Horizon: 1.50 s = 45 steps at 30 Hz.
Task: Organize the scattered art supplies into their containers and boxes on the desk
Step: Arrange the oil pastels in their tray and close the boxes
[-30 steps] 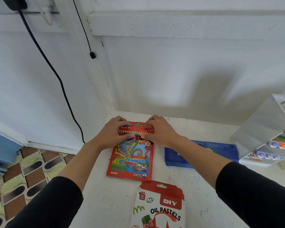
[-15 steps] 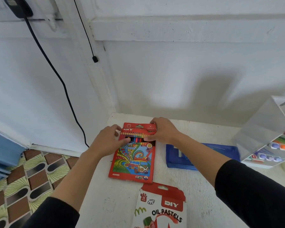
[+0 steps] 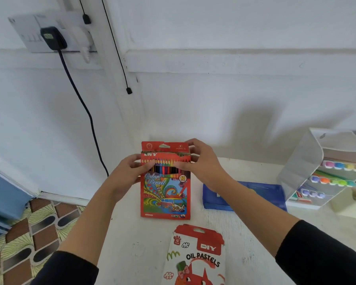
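Note:
A red colour pencil box (image 3: pixel 165 194) stands tilted up from the white desk (image 3: pixel 255 227), its top flap raised. Several pencil tips show through its window. My left hand (image 3: pixel 130 169) grips the box's upper left edge, thumb on the front. At the upper right corner my right hand (image 3: pixel 201 163) holds the box, fingers behind the flap and thumb on the front. An oil pastels box (image 3: pixel 195 258) lies flat nearer to me.
A blue flat case (image 3: pixel 255 194) lies right of the pencil box. A clear organiser (image 3: pixel 308 167) with coloured markers stands at the far right. A black cable (image 3: pixel 84 108) hangs down the wall from a plug. The desk's left edge drops to a patterned floor (image 3: pixel 29 229).
Both hands have lifted the top of the pencil box off the desk, so it stands more upright. The top flap has come up and open.

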Tool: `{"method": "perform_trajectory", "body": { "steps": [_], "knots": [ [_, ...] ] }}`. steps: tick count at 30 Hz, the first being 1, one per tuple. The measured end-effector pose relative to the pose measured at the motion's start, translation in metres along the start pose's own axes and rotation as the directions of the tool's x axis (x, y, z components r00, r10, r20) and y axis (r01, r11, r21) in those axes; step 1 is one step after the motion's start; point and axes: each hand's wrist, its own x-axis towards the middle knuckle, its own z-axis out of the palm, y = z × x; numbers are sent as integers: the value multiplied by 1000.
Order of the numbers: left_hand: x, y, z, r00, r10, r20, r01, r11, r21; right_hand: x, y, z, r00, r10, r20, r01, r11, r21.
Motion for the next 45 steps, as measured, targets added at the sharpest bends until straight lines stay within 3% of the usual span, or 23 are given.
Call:
{"method": "perform_trajectory", "body": {
  "steps": [3, 7, 11, 16, 22, 29, 33, 36, 40, 45],
  "knots": [
    [-26, 10, 9, 991, 91, 95, -84, 993, -79, -27, -8, -1, 1000, 19, 14, -20, 996, 88],
    [-56, 35, 30, 980, 200, 12, -196, 972, -129, -62, -22, -13, 997, -22, -73, 36, 979, 201],
    [-86, 70, 71, 953, 302, 31, -292, 940, -174, -94, -37, -39, 995, -22, -94, 51, 947, 316],
    [-104, 81, 140, 961, 245, 128, -191, 923, -334, -143, -33, -86, 985, 121, -124, -67, 928, 367],
    [-125, 71, 232, 942, 153, 297, -44, 938, -343, -215, -13, -159, 960, 167, -226, -80, 933, 351],
    [-161, 49, 336, 908, 125, 399, -79, 988, -130, -298, 17, -232, 931, 204, -302, -144, 967, 210],
    [-183, 23, 401, 916, 5, 400, 51, 991, -127, -343, 48, -279, 924, 246, -293, -206, 965, 160],
    [-196, 5, 451, 905, -26, 424, 81, 990, -112, -370, 75, -317, 899, 267, -347, -278, 960, 20],
    [-207, -15, 499, 933, 24, 360, -18, 1000, -22, -398, 104, -355, 848, 253, -465, -365, 916, -167],
    [-203, -23, 532, 898, 146, 415, -306, 885, 351, -417, 122, -382, 835, 204, -511, -370, 895, -247]
  ]
}}
